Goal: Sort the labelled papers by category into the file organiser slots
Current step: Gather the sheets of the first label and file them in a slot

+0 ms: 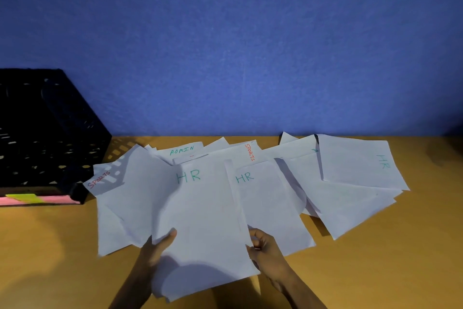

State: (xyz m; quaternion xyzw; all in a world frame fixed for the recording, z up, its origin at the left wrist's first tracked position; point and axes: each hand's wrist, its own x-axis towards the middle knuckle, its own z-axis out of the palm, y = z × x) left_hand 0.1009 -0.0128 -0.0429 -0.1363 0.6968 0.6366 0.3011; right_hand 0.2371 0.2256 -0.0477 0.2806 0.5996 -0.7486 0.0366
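Observation:
White sheets lie spread over the wooden table. My left hand grips the lower left edge of a sheet marked HR, lifted a little off the pile. My right hand pinches the right edge of the same sheet, beside a second HR paper. Other labelled sheets show: ADMIN, SPORTS, another SPORTS paper at the left, and a third HR paper at the right. The black mesh file organiser stands at the far left.
A blue wall rises behind the table. Pink and yellow labels run along the organiser's bottom front edge. Bare table shows at the front left and at the far right.

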